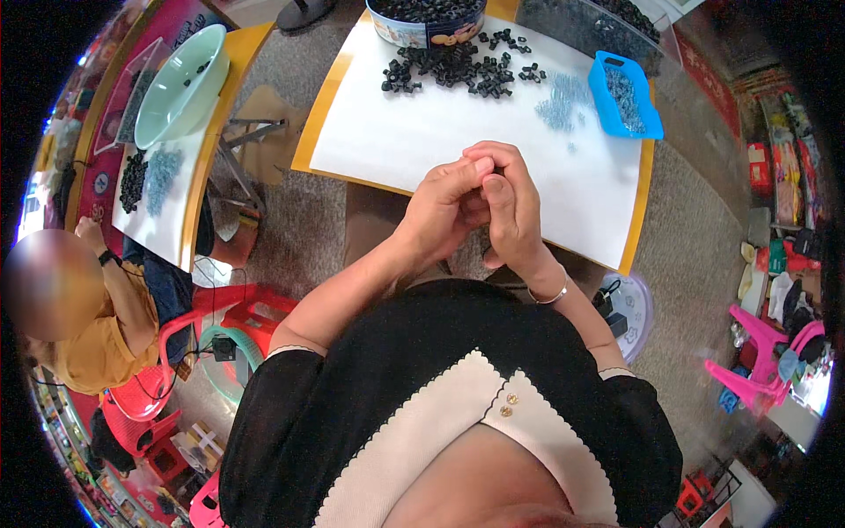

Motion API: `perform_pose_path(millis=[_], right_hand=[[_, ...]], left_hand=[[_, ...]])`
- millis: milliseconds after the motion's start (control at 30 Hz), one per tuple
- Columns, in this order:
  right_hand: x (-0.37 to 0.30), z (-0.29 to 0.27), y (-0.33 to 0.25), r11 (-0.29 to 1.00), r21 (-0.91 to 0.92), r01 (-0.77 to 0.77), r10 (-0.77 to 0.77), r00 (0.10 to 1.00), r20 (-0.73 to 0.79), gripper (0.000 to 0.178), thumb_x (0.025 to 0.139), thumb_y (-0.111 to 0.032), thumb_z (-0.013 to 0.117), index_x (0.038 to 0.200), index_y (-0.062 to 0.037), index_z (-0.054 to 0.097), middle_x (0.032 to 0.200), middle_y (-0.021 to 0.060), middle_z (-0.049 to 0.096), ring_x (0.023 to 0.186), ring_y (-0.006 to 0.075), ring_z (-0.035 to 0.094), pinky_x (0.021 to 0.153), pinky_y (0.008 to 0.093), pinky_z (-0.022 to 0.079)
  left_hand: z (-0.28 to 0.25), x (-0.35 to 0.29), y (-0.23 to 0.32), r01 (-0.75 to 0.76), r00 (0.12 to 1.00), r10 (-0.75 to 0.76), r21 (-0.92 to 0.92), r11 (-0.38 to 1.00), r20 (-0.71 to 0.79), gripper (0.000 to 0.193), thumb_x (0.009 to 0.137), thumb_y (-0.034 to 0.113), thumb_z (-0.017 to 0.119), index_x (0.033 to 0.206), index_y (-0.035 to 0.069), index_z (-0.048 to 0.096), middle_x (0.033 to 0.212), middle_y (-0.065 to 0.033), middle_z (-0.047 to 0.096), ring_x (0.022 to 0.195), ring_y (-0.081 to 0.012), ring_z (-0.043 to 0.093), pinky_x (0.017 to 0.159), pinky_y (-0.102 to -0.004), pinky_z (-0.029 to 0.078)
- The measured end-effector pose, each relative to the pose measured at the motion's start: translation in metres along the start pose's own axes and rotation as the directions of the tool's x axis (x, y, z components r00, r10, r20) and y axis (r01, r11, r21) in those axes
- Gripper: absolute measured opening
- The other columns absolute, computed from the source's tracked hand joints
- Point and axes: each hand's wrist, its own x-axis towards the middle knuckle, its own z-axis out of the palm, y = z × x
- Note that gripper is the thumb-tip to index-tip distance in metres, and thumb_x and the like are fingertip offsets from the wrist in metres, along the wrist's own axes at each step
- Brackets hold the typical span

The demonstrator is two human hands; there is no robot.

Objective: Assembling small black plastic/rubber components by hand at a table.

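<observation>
My left hand [443,207] and my right hand [513,207] are pressed together above the front edge of the white-topped table [378,141]. Their fingers are curled and the fingertips meet, with both thumbs side by side on top. Whatever lies between them, if anything, is hidden. Beyond them on the table lies a loose heap of small black plastic parts [449,70]. To its right small clear bluish pieces [563,101] are spread out. A blue plastic tray [647,123] at the table's right side holds more of the clear pieces.
A round tub [414,35] full of black parts stands at the far edge, beside a clear bin [572,31]. At left, a person in a yellow top [88,352] sits by another table [167,224] with a pale green basin [163,110]. A pink stool [757,356] stands at right.
</observation>
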Motion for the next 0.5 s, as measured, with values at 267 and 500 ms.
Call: perform_pose_path(millis=[267, 500], right_hand=[[0.008, -0.027, -0.007, 0.949, -0.305, 0.083, -0.079, 0.997, 0.024, 0.017, 0.080, -0.006, 0.061, 0.097, -0.0055, 0.067, 0.101, 0.0089, 0.059, 0.099, 0.0194, 0.053, 0.082, 0.0300, 0.045], [0.005, -0.024, -0.009, 0.975, -0.147, -0.169, 0.148, 0.979, -0.142, 0.007, 0.084, -0.008, 0.056, 0.083, -0.0018, 0.059, 0.085, 0.0099, 0.058, 0.076, 0.0208, 0.056, 0.068, 0.0307, 0.045]], left_hand=[[-0.006, 0.002, 0.011, 0.035, 0.987, -0.032, -0.013, 0.999, 0.156, 0.035, 0.093, 0.031, 0.051, 0.107, -0.001, 0.057, 0.076, -0.0017, 0.054, 0.064, -0.0092, 0.049, 0.057, -0.0224, 0.041], [-0.016, 0.005, 0.008, -0.163, 0.986, 0.161, 0.316, 0.935, 0.032, 0.022, 0.091, 0.013, 0.054, 0.105, -0.003, 0.061, 0.083, -0.0052, 0.060, 0.067, -0.0090, 0.055, 0.059, -0.0233, 0.048]])
